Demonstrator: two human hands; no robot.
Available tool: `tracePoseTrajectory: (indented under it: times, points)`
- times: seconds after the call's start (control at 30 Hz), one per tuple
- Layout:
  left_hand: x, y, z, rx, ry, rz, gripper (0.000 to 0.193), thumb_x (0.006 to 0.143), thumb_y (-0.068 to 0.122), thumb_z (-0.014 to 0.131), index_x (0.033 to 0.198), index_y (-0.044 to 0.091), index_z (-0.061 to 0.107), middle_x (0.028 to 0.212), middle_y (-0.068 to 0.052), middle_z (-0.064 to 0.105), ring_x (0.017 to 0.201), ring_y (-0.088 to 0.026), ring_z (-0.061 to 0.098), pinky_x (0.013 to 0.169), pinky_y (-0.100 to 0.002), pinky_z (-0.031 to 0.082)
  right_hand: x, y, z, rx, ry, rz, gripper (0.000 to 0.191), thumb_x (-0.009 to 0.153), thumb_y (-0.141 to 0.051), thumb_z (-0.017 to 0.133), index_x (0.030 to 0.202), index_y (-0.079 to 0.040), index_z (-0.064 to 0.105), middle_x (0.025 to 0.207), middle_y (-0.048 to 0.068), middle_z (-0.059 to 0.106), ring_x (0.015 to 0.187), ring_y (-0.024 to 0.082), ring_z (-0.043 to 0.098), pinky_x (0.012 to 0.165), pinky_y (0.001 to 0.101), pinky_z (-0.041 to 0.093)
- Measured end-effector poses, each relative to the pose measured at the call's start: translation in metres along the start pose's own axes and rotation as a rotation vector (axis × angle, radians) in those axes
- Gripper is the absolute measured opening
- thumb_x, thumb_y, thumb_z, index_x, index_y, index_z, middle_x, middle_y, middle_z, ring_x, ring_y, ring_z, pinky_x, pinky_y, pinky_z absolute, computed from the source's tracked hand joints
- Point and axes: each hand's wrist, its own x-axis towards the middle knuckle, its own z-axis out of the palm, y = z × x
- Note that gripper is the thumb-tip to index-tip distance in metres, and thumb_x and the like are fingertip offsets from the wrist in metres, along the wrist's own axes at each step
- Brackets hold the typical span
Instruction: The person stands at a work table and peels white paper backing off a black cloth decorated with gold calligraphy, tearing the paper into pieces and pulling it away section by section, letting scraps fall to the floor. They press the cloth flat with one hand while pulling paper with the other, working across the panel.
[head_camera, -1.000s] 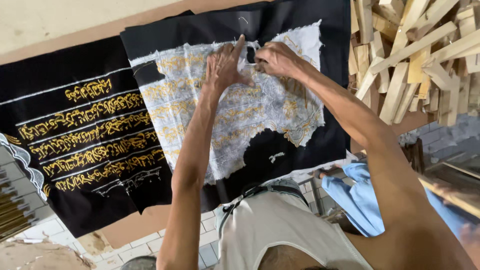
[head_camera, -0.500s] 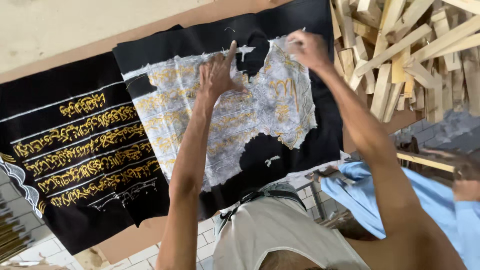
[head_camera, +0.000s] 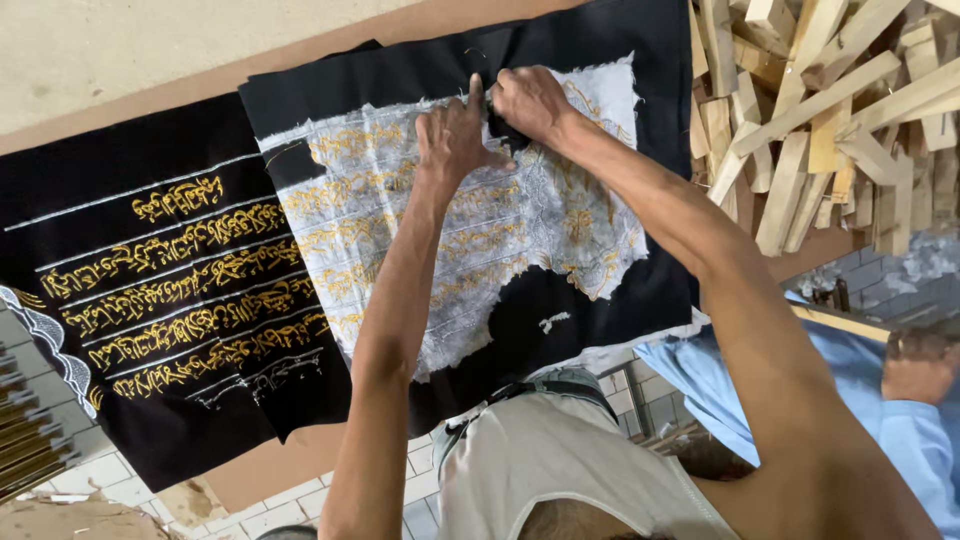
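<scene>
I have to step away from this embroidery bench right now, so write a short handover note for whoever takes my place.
Left hand: flat on the white backing paper, fingers spread.
Right hand: pinch grip at the paper's torn upper edge.
Black cloth lies on the brown board, gold stitching under the paper.
Done: paper is off along the top, bottom right and left edge.
Left: the large middle patch is on.
Second black panel beside it is bare.

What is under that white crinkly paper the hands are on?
Black cloth shows around and through gaps in the torn white paper, with gold stitching showing through. Both hands, left and right, rest on it. The cloth beneath the paper itself is hidden.
</scene>
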Motion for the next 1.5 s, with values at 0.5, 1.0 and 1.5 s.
tracePoseTrajectory:
  times: [0.5,1.0,1.5]
  points:
    - [-0.033,0.020,0.005,-0.207,0.394,0.217,0.125,0.051,0.086,0.082,0.152,0.023,0.045,0.090,-0.010,0.068,0.069,-0.022,0.066,0.052,-0.039,0.054,-0.115,0.045,-0.022,1.608,0.619,1.182,0.010,0.090,-0.012,0.072,0.084,-0.004,0.073,0.080,0.007,0.073,0.066,0.015,0.071,0.056,0.0292,0.059]
    - [-0.033,0.044,0.037,-0.235,0.401,0.065,0.048,0.069,0.040,0.090,0.095,0.008,0.064,0.091,-0.010,0.068,0.075,-0.032,0.071,0.055,-0.048,0.055,-0.107,0.017,-0.004,0.623,0.042,0.309,0.041,0.089,0.004,0.064,0.126,-0.008,0.074,0.128,0.009,0.073,0.085,0.018,0.068,0.068,0.0286,0.059]
    - [-0.035,0.047,0.037,-0.195,0.316,0.033,0.059,0.074,0.052,0.089,0.100,0.007,0.061,0.093,-0.008,0.064,0.081,-0.026,0.069,0.051,-0.043,0.054,-0.084,0.061,0.007,0.373,0.207,0.355,0.018,0.083,-0.004,0.077,0.073,-0.006,0.062,0.070,0.007,0.063,0.065,0.023,0.065,0.060,0.0375,0.053]
